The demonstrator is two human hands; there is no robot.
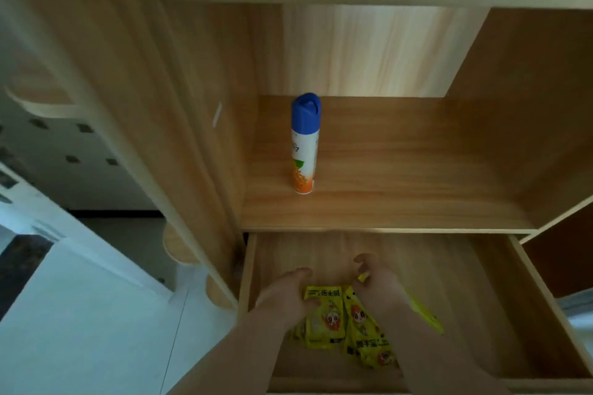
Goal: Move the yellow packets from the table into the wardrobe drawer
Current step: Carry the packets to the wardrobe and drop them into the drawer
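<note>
Both forearms reach down into the open drawer (542, 308). The left hand (284, 297) lies palm down, fingers bent, thumb touching the upper corner of the packets (324, 319); whether it grips them I cannot tell. The right hand (377, 282) curls its fingers round a yellow corner. At least three packets lie near the drawer's front edge, overlapping. One spray can (305, 144) stands on the shelf (417, 196) above

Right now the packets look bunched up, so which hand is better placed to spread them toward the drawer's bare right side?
Likely right. The right hand sits on the yellow packets nearest that side; the left hand is at the pile's left edge.
</note>
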